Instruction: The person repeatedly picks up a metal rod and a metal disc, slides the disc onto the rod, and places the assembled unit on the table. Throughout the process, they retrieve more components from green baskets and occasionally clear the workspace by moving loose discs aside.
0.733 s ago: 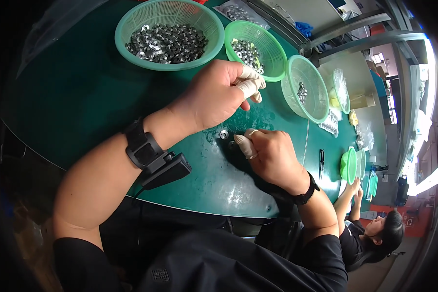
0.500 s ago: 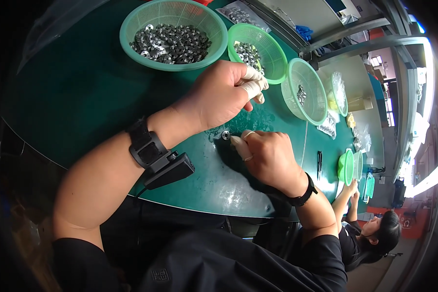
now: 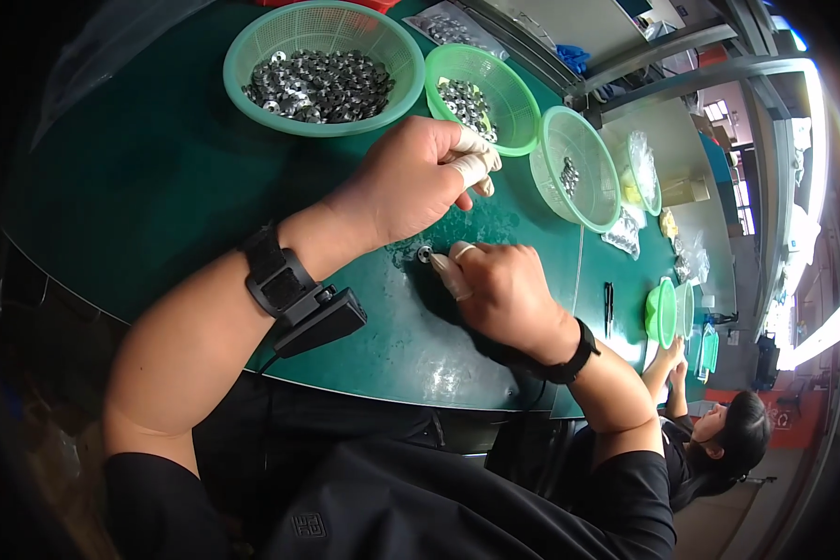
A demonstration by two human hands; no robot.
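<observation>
My left hand [image 3: 420, 182] is above the table, wearing pale finger cots, its thumb and fingers pinched together. Whatever it may hold is hidden. Below and to its right, my right hand [image 3: 509, 294] has its fingers curled, also with pale finger cots. Its fingertips close on the edge of a small round metal part [image 3: 425, 254] with a hole in the middle, lying on the green tabletop. Past my left hand stand a large green mesh basket [image 3: 238, 84] heaped with round metal parts and a smaller bright green basket [image 3: 523, 103] with more of them.
A third light green basket [image 3: 602, 177] with a few metal parts stands to the right. Beyond it are plastic bags [image 3: 623, 238] and a black pen [image 3: 609, 308]. A co-worker [image 3: 719, 448] sits at the right, hands near a green basket [image 3: 661, 313]. Metal framing borders the table's far side.
My right fingertips have come up against the round metal part, from slightly apart. My left hand keeps its pinch. The whole view has shifted slightly.
</observation>
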